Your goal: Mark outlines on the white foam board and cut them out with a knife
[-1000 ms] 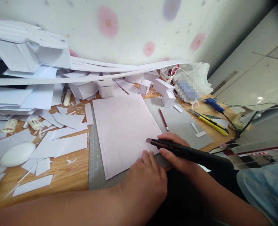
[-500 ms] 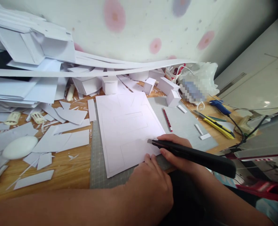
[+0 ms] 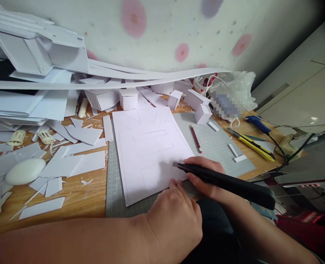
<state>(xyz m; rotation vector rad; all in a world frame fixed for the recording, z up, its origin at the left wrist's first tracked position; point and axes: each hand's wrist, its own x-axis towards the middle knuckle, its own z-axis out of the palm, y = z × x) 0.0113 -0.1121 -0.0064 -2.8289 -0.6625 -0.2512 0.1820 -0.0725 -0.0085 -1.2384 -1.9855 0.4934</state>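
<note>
A white foam board [image 3: 151, 161] with pencil-drawn outlines lies on a grey-green cutting mat [image 3: 114, 183]. My right hand [image 3: 206, 172] is closed around a black utility knife [image 3: 228, 183]. The blade is out over the right part of the board, though I cannot tell if it touches. Bent and close together, the fingers of my left hand [image 3: 176, 216] hold the board down at its near edge; the thumb is hidden. Right of the board a red pencil [image 3: 195, 138] rests on the mat.
Paper scraps [image 3: 77, 161] and a white oval object [image 3: 25, 171] cover the left side of the wooden table. Small white boxes [image 3: 128, 99] stand behind the board. To the right lie a yellow utility knife [image 3: 255, 146], a blue-handled tool [image 3: 258, 124] with a cord, and a plastic bag [image 3: 242, 86].
Both hands, the black knife and the board stay nearly in place. The whole view has shifted very slightly and looks darker.
</note>
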